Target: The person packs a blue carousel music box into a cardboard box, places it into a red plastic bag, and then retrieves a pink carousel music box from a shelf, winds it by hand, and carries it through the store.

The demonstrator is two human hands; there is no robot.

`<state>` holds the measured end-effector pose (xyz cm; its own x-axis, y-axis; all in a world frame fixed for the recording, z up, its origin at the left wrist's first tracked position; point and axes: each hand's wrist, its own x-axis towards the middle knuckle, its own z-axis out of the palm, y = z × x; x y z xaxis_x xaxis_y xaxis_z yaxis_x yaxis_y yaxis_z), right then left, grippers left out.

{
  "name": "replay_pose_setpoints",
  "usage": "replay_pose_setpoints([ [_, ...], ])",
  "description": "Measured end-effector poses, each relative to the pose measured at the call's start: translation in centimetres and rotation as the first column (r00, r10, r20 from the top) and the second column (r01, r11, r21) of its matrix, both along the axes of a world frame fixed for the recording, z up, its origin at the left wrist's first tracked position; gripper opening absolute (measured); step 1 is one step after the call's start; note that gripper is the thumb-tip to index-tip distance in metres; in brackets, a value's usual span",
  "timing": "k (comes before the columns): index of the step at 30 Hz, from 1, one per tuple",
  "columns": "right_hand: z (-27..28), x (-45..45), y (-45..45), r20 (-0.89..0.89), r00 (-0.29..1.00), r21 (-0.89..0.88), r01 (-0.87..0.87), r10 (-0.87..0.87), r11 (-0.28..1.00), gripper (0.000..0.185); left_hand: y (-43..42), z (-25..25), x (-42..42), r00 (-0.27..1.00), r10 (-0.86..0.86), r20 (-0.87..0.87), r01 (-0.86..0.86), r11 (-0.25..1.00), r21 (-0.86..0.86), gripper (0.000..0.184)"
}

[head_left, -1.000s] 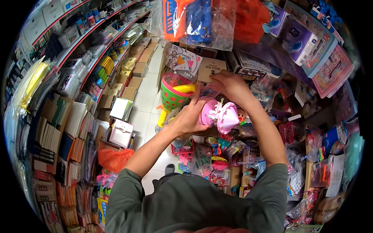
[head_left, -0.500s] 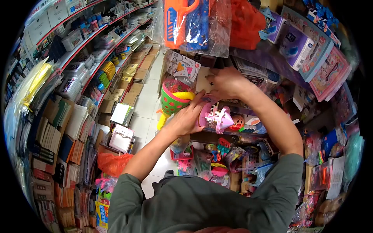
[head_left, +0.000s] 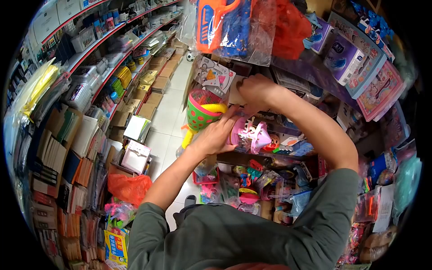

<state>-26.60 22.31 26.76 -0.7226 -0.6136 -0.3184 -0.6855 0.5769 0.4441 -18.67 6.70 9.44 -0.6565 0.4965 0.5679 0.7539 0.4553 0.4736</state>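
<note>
My left hand (head_left: 218, 134) is closed around the base of a pink toy carousel (head_left: 257, 137), which lies on its side with its pointed roof toward the right. Just beyond it, my right hand (head_left: 257, 91) is curled, knuckles up, over a pale cardboard surface (head_left: 235, 92). Its fingertips are turned under, so anything in them is hidden. To the left of my hands, a green and pink dotted toy (head_left: 201, 114) with a yellow handle stands close to my left fingers. Behind that sits a grey and white toy package (head_left: 214, 74).
A bagged orange and blue toy gun (head_left: 222, 27) hangs ahead, beside a red plastic bag (head_left: 290, 31). Purple boxes (head_left: 344, 56) stand at the right. Stationery shelves (head_left: 96, 45) line the left, past a tiled aisle (head_left: 168, 108). Small toys fill the shelf below my arms.
My right hand has curled its fingers in further over the cardboard. My left hand keeps its hold on the toy carousel. The whole view has shifted slightly.
</note>
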Motion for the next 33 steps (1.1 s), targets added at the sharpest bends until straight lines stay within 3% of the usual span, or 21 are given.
replay_pose_setpoints([
  [4,0.4,-0.1,-0.2,-0.014,1.0,-0.014,-0.009,0.009,1.0,0.048,-0.4,-0.4,-0.3,1.0,0.0,-0.019,0.0,1.0,-0.007,0.085],
  [6,0.3,0.9,-1.1,-0.049,0.998,0.018,0.035,-0.034,0.999,0.038,-0.6,-0.3,-0.4,0.998,-0.025,-0.054,0.024,0.999,-0.032,0.086],
  [10,-0.2,1.2,-1.2,-0.045,0.998,-0.018,-0.037,0.037,0.999,0.036,-0.7,-0.2,0.1,0.998,-0.008,-0.065,0.006,0.999,-0.037,0.087],
  [12,0.7,2.3,-1.7,0.001,0.999,0.028,0.041,-0.041,0.999,0.032,-0.7,0.0,0.1,1.0,-0.009,-0.024,0.008,1.0,-0.03,0.085],
  [16,-0.7,1.5,-0.4,-0.051,0.997,-0.034,-0.06,0.059,0.998,0.042,-0.8,0.0,0.1,0.998,-0.017,-0.057,0.016,1.0,-0.026,0.087],
  [18,-0.3,2.3,-0.9,-0.005,0.999,-0.006,0.034,-0.034,0.999,0.034,-0.9,0.0,-0.2,0.999,-0.011,-0.037,0.008,0.997,-0.079,0.089],
  [24,0.9,3.2,-1.0,0.024,0.998,0.006,0.066,-0.066,0.998,0.034,-0.8,0.0,-0.7,0.996,0.017,-0.087,-0.024,0.997,-0.075,0.09],
  [27,3.6,2.7,0.1,-0.072,0.993,-0.161,0.079,-0.092,0.984,0.035,-1.0,0.2,-0.2,0.998,-0.017,-0.066,0.014,0.999,-0.047,0.089],
  [29,3.7,2.6,1.5,-0.129,0.991,-0.272,-0.005,-0.031,0.962,0.035,-1.0,0.4,0.4,0.998,-0.014,-0.063,0.011,0.999,-0.04,0.089],
  [31,3.0,2.2,2.9,-0.175,0.984,-0.288,-0.024,-0.028,0.957,0.031,-0.9,0.3,0.7,0.998,-0.011,-0.061,0.01,1.0,-0.027,0.088],
  [33,1.9,1.6,4.4,-0.391,0.92,-0.45,-0.201,0.011,0.87,0.031,-1.0,0.3,0.8,0.997,-0.025,-0.07,0.025,1.0,0.002,0.087],
])
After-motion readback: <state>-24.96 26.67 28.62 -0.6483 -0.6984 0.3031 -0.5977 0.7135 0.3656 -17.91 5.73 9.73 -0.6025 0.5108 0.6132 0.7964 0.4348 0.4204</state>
